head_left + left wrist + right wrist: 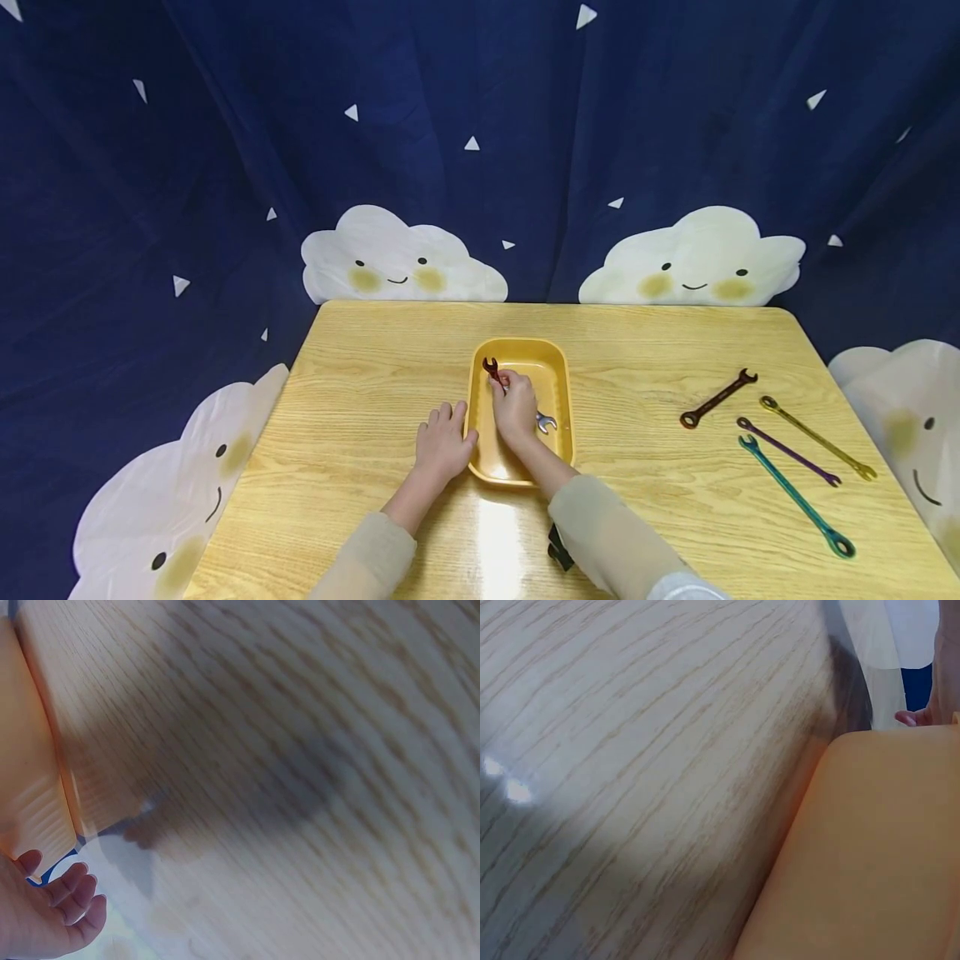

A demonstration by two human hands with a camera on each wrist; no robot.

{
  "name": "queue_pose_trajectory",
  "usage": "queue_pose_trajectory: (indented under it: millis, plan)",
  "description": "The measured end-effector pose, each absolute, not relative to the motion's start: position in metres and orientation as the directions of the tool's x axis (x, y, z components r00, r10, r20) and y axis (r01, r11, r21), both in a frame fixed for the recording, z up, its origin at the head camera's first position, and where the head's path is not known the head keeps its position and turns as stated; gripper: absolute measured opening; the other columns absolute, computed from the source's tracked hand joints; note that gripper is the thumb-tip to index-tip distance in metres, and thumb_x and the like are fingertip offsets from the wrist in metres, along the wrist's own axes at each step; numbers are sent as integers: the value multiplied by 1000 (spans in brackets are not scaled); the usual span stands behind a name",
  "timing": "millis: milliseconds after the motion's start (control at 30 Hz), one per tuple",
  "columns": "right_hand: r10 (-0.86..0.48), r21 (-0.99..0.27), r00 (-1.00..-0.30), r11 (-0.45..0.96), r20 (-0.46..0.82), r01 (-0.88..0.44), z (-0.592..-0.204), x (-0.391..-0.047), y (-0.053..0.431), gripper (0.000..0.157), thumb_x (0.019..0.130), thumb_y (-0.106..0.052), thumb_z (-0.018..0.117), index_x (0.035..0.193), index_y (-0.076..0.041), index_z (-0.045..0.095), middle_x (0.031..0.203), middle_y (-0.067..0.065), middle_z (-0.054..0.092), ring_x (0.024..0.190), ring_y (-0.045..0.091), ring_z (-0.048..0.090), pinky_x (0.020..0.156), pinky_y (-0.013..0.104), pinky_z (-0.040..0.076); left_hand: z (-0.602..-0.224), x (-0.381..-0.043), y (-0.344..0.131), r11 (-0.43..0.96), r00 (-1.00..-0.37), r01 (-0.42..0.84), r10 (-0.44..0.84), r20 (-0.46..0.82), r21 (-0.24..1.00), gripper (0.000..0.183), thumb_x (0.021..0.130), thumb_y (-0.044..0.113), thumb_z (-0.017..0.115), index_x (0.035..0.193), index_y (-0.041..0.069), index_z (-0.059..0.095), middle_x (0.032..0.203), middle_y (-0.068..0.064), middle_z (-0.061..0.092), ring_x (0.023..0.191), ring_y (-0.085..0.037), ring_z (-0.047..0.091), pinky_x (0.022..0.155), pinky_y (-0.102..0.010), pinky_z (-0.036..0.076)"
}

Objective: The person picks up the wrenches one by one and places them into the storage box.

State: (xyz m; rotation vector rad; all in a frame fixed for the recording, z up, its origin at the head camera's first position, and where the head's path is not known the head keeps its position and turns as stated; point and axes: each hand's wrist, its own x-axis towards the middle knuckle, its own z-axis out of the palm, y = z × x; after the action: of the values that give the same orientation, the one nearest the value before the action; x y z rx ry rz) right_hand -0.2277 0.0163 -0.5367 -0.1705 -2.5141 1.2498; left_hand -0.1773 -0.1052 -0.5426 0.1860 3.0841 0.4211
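Two pale cloth sleeves point(367, 557) lie nearest us. L hand point(446, 446), fingers relaxed & gripping nothing, rests against the smooth, round-cornered orange tray point(522, 346); R hand point(516, 412), forearm slanting over the near rim, pinches a dark-red metal wrench point(491, 367) inside it w/ curled fingers, partly hiding a silver wrench point(546, 422). Beyond the wood-grain table point(367, 367) we see a dark-blue fabric curtain point(420, 75) w/ cloud prints point(393, 258).

There is room behind the tray point(547, 381) and between it and the dark wrench point(717, 400) to its right. The left hand point(444, 443) blocks its left.
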Motion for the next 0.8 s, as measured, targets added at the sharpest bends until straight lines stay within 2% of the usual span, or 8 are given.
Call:
queue_pose_trajectory:
  millis: [300,567,800]
  plan:
    - [209,-764,-955,645,209,-26,-546,-227,13,22,81,-13,67,99,-3,66,86,15,61,75,30,60,66,42,48,-542,-177,-105,956,-993,113,117,-1,271,46,86,36,46,125,12,42,110,-13,48,95,-30,47,73,-43,40]
    - [215,-725,-961,689,172,25,-552,-228,11,21,80,-15,67,99,-6,66,82,10,60,71,29,59,62,41,47,-541,-177,-105,957,-993,114,121,-10,266,46,86,36,47,125,13,42,110,-13,48,94,-30,47,72,-43,40]
    - [212,-674,-959,738,190,30,-554,-227,10,18,78,-14,69,93,-5,67,79,11,59,70,31,59,60,42,47,-542,-177,-105,957,-993,116,120,0,264,45,85,35,47,123,12,43,108,-13,49,93,-30,47,71,-43,40]
